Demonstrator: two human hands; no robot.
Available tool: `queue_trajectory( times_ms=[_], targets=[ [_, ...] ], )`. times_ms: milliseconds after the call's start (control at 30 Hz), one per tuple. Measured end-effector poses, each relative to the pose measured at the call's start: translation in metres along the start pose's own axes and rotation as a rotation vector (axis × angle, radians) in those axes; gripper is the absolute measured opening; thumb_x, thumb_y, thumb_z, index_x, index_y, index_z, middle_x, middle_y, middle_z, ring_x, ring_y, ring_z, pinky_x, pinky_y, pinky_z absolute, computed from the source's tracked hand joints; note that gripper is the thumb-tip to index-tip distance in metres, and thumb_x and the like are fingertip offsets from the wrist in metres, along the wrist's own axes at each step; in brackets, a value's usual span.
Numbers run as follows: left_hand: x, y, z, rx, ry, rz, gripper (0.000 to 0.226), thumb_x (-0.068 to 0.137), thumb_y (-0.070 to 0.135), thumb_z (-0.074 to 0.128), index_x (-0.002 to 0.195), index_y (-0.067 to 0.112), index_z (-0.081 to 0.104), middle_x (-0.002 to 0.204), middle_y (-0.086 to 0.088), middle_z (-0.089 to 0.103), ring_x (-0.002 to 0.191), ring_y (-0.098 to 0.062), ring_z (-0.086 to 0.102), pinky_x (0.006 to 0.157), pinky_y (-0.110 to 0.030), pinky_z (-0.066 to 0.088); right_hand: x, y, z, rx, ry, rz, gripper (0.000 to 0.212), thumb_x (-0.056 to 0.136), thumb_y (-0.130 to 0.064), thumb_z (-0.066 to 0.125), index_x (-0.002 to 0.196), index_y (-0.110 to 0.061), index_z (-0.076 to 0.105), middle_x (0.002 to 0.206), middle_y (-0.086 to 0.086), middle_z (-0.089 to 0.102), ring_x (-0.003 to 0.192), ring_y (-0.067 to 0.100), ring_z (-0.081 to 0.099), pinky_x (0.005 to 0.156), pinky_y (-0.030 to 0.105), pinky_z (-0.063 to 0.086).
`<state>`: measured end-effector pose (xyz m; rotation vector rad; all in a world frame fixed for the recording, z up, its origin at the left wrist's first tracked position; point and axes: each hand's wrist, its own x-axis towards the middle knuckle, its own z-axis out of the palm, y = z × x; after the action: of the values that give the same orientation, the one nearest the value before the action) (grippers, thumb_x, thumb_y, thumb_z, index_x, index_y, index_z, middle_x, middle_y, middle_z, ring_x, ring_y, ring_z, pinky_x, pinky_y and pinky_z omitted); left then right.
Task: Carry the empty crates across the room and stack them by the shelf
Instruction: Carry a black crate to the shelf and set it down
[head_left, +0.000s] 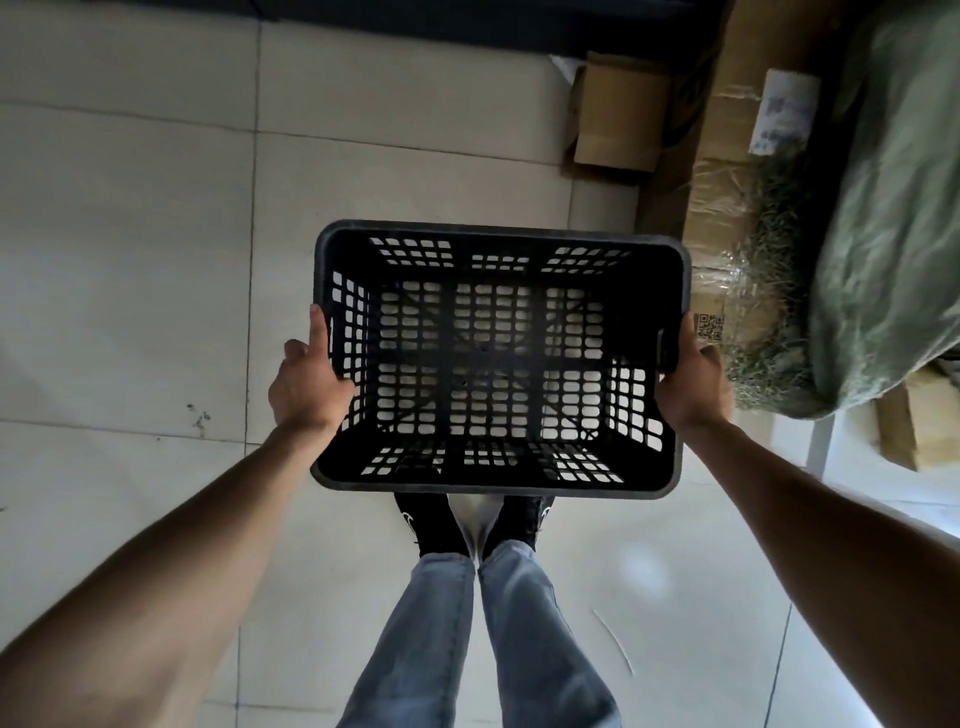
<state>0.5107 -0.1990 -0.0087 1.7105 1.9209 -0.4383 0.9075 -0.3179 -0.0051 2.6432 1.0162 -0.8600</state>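
An empty black plastic crate (498, 358) with latticed walls and floor hangs level in front of me, above the tiled floor and my feet. My left hand (309, 379) grips its left rim, thumb on top of the edge. On the opposite side my right hand (693, 382) holds the right rim. Through the crate's holes the pale floor shows. Nothing lies inside it.
Cardboard boxes (618, 119) and a long taped carton (727, 208) stand at the upper right. A green bale or sack of hay (893, 234) lies beside them. A white shelf leg (821, 441) is at the right. Pale floor tiles (130, 260) stretch to the left.
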Motion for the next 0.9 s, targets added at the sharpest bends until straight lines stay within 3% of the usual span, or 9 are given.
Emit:
queue_trajectory(
  times_ms=[133,333,500,600,700,800,900],
  targets=[
    [-0.017,-0.003,-0.049,0.051,-0.018,-0.032,0.087,0.088,0.025,0.059,0.156,0.030,0.005,0.113,-0.017,0.053,0.081,-0.031,0.059,0.070,-0.043,0.050,-0.030,-0.010,-0.030,-0.004,-0.003,0.015,0.071,0.090,-0.020,0.057,0.149,-0.038,0.022,0.111,0.020,0.052,0.087,0.042,0.063,0.070,0.041,0.047],
    [-0.071,-0.018,-0.132,0.059,-0.021,-0.064,0.089,0.087,0.027,0.063,0.156,0.030,0.007,0.110,-0.014,0.054,0.079,-0.027,0.056,0.066,-0.038,0.046,-0.083,-0.014,-0.074,0.091,-0.033,0.009,0.082,0.079,-0.016,0.054,0.147,-0.048,0.020,0.094,0.017,0.061,0.072,0.036,0.062,0.067,0.043,0.057],
    [-0.139,-0.031,-0.218,0.019,0.007,-0.086,0.087,0.087,0.031,0.062,0.156,0.031,0.009,0.110,-0.014,0.055,0.088,-0.033,0.062,0.074,-0.042,0.053,-0.154,-0.035,-0.151,0.068,-0.023,-0.109,0.092,0.078,-0.009,0.051,0.151,-0.046,0.010,0.094,0.017,0.062,0.070,0.028,0.050,0.059,0.034,0.047],
    [-0.183,-0.046,-0.262,0.004,0.040,-0.138,0.086,0.087,0.031,0.063,0.155,0.031,0.010,0.107,-0.013,0.056,0.081,-0.029,0.059,0.069,-0.038,0.050,-0.203,-0.056,-0.212,-0.029,-0.056,-0.163,0.086,0.085,-0.006,0.055,0.155,-0.035,0.014,0.110,0.019,0.055,0.072,0.027,0.048,0.052,0.027,0.035],
    [-0.230,-0.056,-0.296,-0.008,0.084,-0.196,0.083,0.089,0.027,0.061,0.156,0.031,0.012,0.107,-0.012,0.057,0.076,-0.025,0.054,0.065,-0.035,0.049,-0.240,-0.069,-0.266,-0.059,-0.033,-0.214,0.080,0.087,-0.011,0.055,0.153,-0.037,0.019,0.121,0.018,0.052,0.085,0.035,0.062,0.063,0.032,0.043],
    [-0.286,-0.061,-0.327,-0.058,0.118,-0.267,0.080,0.090,0.022,0.059,0.156,0.032,0.014,0.109,-0.011,0.057,0.074,-0.022,0.051,0.063,-0.034,0.045,-0.269,-0.082,-0.310,-0.099,-0.033,-0.284,0.082,0.087,-0.014,0.060,0.154,-0.037,0.018,0.119,0.016,0.051,0.089,0.035,0.061,0.071,0.038,0.047],
    [-0.349,-0.071,-0.348,-0.132,0.149,-0.348,0.078,0.092,0.023,0.057,0.156,0.033,0.013,0.103,-0.009,0.054,0.074,-0.022,0.050,0.063,-0.034,0.043,-0.303,-0.093,-0.340,-0.148,-0.034,-0.359,0.088,0.085,-0.009,0.059,0.156,-0.035,0.012,0.129,0.019,0.048,0.103,0.038,0.062,0.080,0.043,0.051]
  ],
)
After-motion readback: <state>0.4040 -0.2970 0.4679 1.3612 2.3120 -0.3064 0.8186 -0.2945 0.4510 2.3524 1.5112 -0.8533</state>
